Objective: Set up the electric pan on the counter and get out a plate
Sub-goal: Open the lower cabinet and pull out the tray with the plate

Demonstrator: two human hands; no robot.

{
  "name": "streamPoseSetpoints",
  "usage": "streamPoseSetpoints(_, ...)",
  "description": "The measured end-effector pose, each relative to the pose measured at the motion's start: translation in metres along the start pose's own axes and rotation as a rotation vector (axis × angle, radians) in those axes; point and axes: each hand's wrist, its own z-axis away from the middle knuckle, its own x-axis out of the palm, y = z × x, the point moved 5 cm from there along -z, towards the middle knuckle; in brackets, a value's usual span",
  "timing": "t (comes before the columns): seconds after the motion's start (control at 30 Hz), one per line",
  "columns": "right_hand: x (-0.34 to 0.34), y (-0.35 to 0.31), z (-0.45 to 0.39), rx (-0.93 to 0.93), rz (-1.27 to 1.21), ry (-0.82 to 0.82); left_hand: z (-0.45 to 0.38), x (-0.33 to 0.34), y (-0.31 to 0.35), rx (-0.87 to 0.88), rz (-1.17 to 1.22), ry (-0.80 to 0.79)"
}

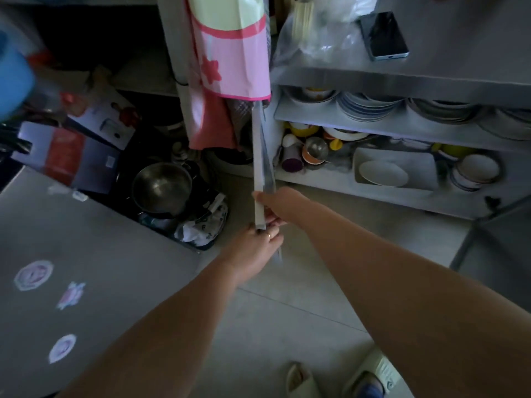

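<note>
Dim kitchen floor w/ open cabinets. Both hands, left (260,242) & right (271,206), grip door edge (260,179); plates (370,106) up-right of them. Risk: door swinging into crockery, fingers pinched.

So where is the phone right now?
In the head view, the phone lies at upper right on the counter, beside a clear plastic bag, above the shelves of plates.
</note>
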Motion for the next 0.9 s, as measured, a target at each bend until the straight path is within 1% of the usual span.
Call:
streamPoseSetpoints(0.13, 0.052, -0.018, -0.015, 0.026, -0.142, 0.000, 0.042, 0.023, -0.042, -0.218, 0.117, 0.040)
streamPoseSetpoints(0.2, 0.071, -0.024, -0.024, 0.000, -0.167, 0.000, 0.056, 0.028, -0.059, -0.319, 0.177, 0.118)
streamPoseSetpoints(0.33, 0.105, -0.042, -0.022, -0.060, -0.170, -0.091, 0.076, 0.029, -0.094, -0.604, 0.350, 0.216)
streamPoseSetpoints(0.37, 0.110, -0.047, -0.019, -0.084, -0.166, -0.120, 0.078, 0.028, -0.102, -0.649, 0.360, 0.215)
streamPoseSetpoints(0.43, 0.120, -0.056, -0.014, -0.140, -0.131, -0.184, 0.079, 0.029, -0.116, -0.685, 0.356, 0.172)
streamPoseSetpoints(0.5, 0.122, -0.058, -0.015, -0.174, -0.145, -0.196, 0.079, 0.035, -0.121, -0.700, 0.338, 0.132)
streamPoseSetpoints(0.6, 0.109, -0.049, -0.023, -0.152, -0.127, -0.058, 0.074, 0.042, -0.114, -0.762, 0.243, 0.163)
streamPoseSetpoints(0.67, 0.091, -0.039, -0.030, -0.150, -0.105, 0.033, 0.064, 0.042, -0.103, -0.935, 0.262, 0.127)
streamPoseSetpoints(0.73, 0.066, -0.027, -0.036, -0.136, -0.093, 0.105, 0.050, 0.047, -0.092, -1.172, 0.430, 0.015)
streamPoseSetpoints(0.77, 0.051, -0.021, -0.040, -0.117, -0.087, 0.129, 0.039, 0.051, -0.085, -1.248, 0.561, -0.036)
streamPoseSetpoints(0.8, 0.035, -0.014, -0.041, -0.090, -0.077, 0.147, 0.025, 0.052, -0.077, -1.286, 0.702, -0.060)
streamPoseSetpoints(0.83, 0.021, -0.007, -0.043, -0.068, -0.075, 0.157, 0.010, 0.054, -0.072, -1.283, 0.829, -0.064)
streamPoseSetpoints(0.87, 0.003, 0.001, -0.046, -0.057, -0.081, 0.171, -0.010, 0.055, -0.065, -1.244, 0.921, -0.073)
streamPoseSetpoints(0.9, -0.018, 0.010, -0.048, -0.052, -0.083, 0.188, -0.033, 0.054, -0.058, -1.199, 0.970, -0.104)
